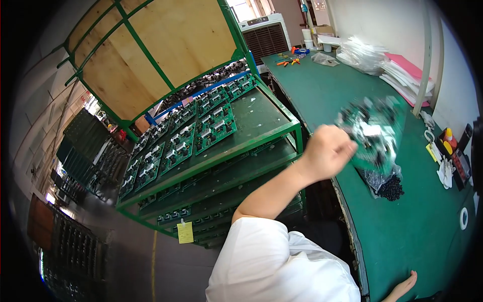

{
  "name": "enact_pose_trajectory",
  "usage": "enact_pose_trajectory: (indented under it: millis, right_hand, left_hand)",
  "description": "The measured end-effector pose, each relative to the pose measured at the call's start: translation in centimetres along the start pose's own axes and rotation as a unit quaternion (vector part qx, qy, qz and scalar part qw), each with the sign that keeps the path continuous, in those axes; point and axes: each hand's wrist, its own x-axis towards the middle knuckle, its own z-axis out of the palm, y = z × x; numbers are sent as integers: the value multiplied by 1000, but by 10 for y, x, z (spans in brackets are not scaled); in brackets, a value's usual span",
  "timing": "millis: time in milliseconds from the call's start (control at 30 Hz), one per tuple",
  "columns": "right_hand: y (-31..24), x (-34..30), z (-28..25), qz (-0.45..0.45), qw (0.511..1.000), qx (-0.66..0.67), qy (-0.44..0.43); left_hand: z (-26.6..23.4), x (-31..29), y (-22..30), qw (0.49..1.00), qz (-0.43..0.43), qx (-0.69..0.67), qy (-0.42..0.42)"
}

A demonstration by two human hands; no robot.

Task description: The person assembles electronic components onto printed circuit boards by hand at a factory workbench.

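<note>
My left hand (328,152), bent into a grip, holds a green circuit board (376,132) by its left edge, above the green workbench (402,226). The board is smeared by motion, so its parts are hard to make out. Just below it, a clear plastic bag (375,182) lies on the bench with a pile of small black parts (391,189) at its mouth. At the bottom edge my right hand (404,287) rests on the bench, fingers stretched out and holding nothing; it is only partly in view.
Left of the bench stands a green tiered rack (256,118) bearing rows of circuit boards (216,128), with a yellow tag (185,232) hanging from it. Pliers (289,62), plastic bags (359,55), a tape roll (464,219) and gloves (446,173) lie around the bench.
</note>
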Motion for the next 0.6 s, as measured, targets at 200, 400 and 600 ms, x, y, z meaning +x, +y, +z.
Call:
enact_pose_trajectory:
  millis: [200, 400, 600]
  right_hand:
    - [-5, -1, -5, 34, 999, 16, -22]
    - [7, -3, -1, 10, 1000, 15, -22]
    - [17, -6, 8, 2, 1000, -15, 5]
  left_hand:
    - [-50, 4, -76, 939, -65, 320, 111]
    - [-82, -23, -142, 871, -195, 445, 74]
    - [-99, -49, -169, 864, -247, 438, 37]
